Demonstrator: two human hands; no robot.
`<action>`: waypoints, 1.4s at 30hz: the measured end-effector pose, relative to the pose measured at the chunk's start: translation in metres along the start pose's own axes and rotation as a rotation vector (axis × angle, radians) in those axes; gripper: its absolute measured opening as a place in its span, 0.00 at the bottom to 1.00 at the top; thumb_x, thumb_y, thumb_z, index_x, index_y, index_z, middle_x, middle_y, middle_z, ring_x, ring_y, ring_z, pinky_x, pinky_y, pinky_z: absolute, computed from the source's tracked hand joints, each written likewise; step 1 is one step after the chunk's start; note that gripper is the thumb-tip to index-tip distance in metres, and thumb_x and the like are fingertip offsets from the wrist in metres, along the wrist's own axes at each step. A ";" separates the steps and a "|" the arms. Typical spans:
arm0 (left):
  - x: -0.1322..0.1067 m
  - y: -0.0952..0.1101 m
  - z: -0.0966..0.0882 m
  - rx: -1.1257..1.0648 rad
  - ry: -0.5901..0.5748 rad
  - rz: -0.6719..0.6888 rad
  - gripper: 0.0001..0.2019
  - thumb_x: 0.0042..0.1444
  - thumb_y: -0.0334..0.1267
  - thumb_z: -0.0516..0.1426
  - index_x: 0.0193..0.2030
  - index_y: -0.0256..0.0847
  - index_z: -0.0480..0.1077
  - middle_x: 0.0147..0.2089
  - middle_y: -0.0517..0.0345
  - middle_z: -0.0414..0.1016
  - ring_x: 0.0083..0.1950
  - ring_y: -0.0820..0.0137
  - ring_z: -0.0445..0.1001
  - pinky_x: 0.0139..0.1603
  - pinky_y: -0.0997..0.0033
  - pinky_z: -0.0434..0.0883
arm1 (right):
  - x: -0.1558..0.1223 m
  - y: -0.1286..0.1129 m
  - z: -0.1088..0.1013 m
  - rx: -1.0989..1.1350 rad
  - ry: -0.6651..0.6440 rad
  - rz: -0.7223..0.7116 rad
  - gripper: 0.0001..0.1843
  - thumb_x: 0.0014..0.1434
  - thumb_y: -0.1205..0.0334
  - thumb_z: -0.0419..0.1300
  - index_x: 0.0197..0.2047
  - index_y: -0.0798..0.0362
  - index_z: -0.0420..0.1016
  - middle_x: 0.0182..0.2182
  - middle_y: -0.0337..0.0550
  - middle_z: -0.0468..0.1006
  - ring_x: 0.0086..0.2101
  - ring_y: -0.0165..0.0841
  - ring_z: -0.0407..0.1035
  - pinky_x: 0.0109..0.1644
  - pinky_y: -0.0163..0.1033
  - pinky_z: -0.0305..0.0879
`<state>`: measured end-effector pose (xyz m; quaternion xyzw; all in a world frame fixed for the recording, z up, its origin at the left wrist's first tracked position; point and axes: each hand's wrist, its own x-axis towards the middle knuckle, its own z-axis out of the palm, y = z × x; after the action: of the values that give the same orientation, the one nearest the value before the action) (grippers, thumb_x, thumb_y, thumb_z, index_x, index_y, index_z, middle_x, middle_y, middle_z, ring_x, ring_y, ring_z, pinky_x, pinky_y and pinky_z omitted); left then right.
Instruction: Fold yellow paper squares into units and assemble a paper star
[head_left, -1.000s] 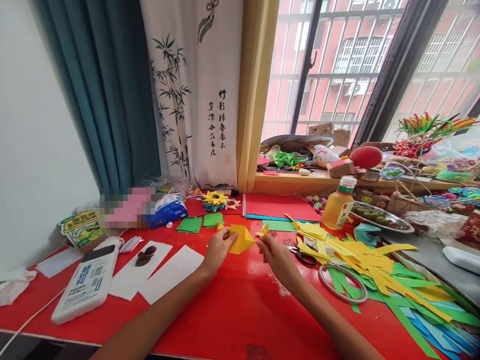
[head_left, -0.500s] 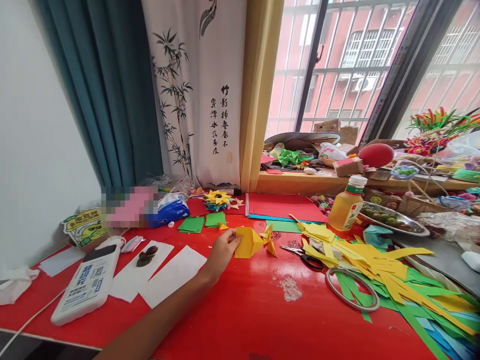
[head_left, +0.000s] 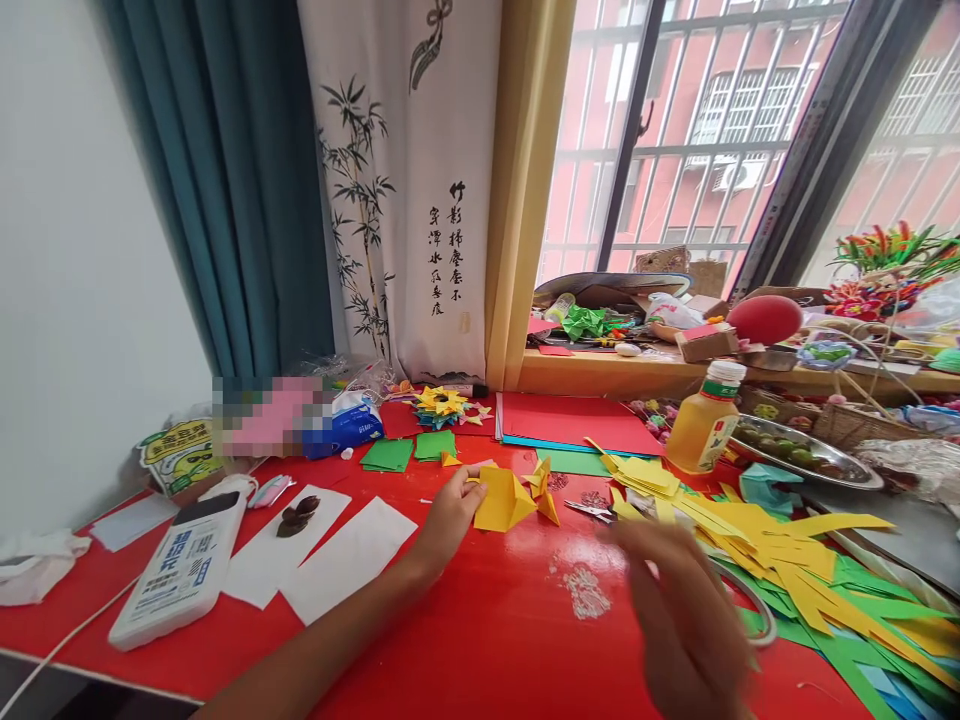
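Note:
My left hand (head_left: 450, 515) pinches a folded yellow paper piece (head_left: 501, 500) just above the red table (head_left: 465, 640). A smaller folded yellow-orange piece (head_left: 544, 487) sits right beside it, touching or nearly so. My right hand (head_left: 679, 610) is in the lower right, smeared by motion, over the edge of the paper strips; its fingers cannot be read. Scissors (head_left: 592, 510) lie between the folded pieces and the strips.
A heap of yellow, green and blue paper strips (head_left: 810, 580) covers the right side. A juice bottle (head_left: 703, 425), metal tray (head_left: 806, 460), red paper sheets (head_left: 574, 418), green squares (head_left: 409, 450), white sheets (head_left: 330, 555) and a white bottle (head_left: 180, 570) lie around. The cluttered windowsill (head_left: 675, 365) runs behind.
My right hand let go of the small yellow piece, left the view, and now comes back blurred at lower right. The left hand keeps the folded yellow paper, shifted slightly.

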<state>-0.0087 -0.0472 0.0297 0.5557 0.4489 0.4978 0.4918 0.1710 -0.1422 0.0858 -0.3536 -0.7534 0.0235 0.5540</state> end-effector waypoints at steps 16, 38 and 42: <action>0.000 -0.011 -0.005 0.589 -0.007 0.410 0.06 0.54 0.39 0.48 0.32 0.41 0.62 0.30 0.58 0.71 0.31 0.72 0.69 0.30 0.76 0.64 | -0.006 0.096 0.080 0.919 -0.324 0.980 0.11 0.50 0.56 0.56 0.32 0.55 0.72 0.30 0.45 0.75 0.28 0.32 0.71 0.38 0.38 0.67; -0.001 -0.017 -0.010 0.968 -0.125 0.927 0.09 0.55 0.33 0.48 0.42 0.40 0.64 0.41 0.57 0.72 0.43 0.74 0.70 0.37 0.78 0.69 | -0.004 0.097 0.073 0.785 -0.292 0.807 0.16 0.50 0.54 0.55 0.36 0.56 0.75 0.27 0.42 0.73 0.29 0.32 0.64 0.33 0.36 0.60; 0.001 -0.021 -0.013 1.082 -0.122 1.087 0.10 0.54 0.32 0.49 0.43 0.40 0.64 0.41 0.57 0.72 0.41 0.76 0.71 0.33 0.81 0.68 | -0.006 0.098 0.074 0.828 -0.253 0.820 0.15 0.50 0.55 0.55 0.37 0.55 0.74 0.30 0.42 0.73 0.31 0.32 0.64 0.34 0.36 0.59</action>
<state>-0.0215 -0.0425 0.0097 0.8879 0.2656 0.3490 -0.1386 0.1582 -0.0459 0.0100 -0.3645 -0.5436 0.5692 0.4976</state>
